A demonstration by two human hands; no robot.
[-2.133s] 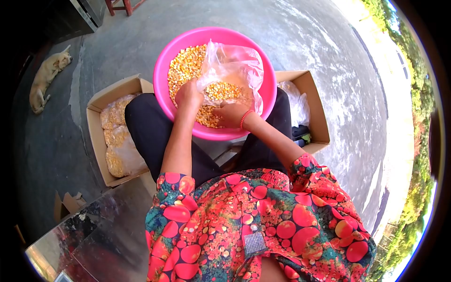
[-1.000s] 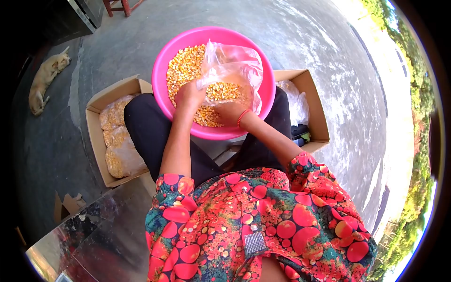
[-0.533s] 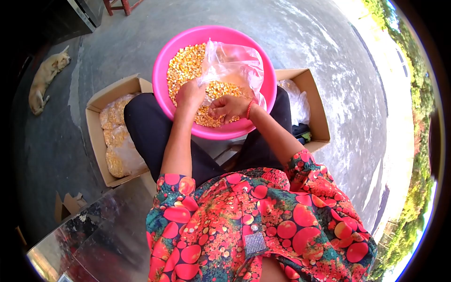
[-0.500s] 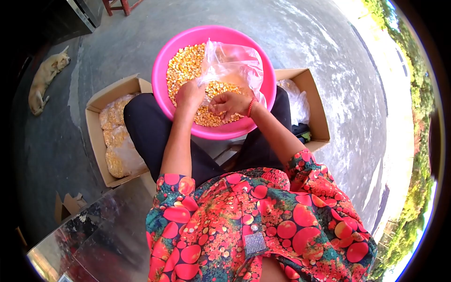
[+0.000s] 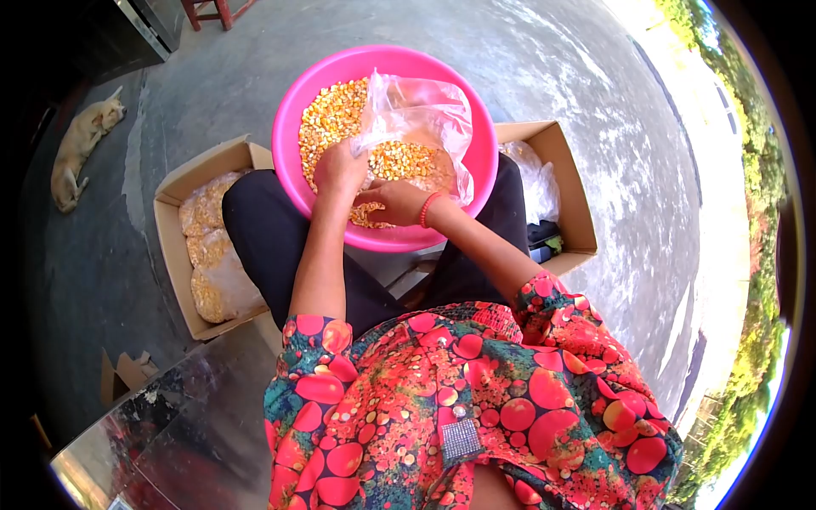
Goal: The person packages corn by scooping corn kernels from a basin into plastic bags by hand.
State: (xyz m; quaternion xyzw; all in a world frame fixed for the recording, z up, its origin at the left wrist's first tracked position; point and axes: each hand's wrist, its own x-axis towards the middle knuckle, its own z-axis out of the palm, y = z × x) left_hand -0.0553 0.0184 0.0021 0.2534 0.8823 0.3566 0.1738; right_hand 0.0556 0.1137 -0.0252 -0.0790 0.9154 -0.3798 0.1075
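A pink plastic basin (image 5: pixel 293 174) rests on my lap, holding loose yellow-orange corn kernels (image 5: pixel 327 119). Inside it lies a clear plastic bag (image 5: pixel 429 110), spread over the right part of the corn. My left hand (image 5: pixel 342 170) is closed on the bag's edge at the basin's near left. Just right of it, my right hand (image 5: pixel 399 202), with a red bracelet at the wrist, is low over the kernels near the basin's front. Its fingers point left and look apart; whether kernels lie under the palm is hidden.
A cardboard box (image 5: pixel 172 255) to my left holds several bags of corn. Another cardboard box (image 5: pixel 578 200) to my right contains clear plastic bags (image 5: pixel 537 189) and dark items. A dog (image 5: pixel 81 153) lies on the concrete floor at far left. A red stool (image 5: pixel 212 13) stands behind.
My right hand has moved left, closer to my left hand, and its fingers have stretched out from a curled pose. My left hand keeps hold of the bag.
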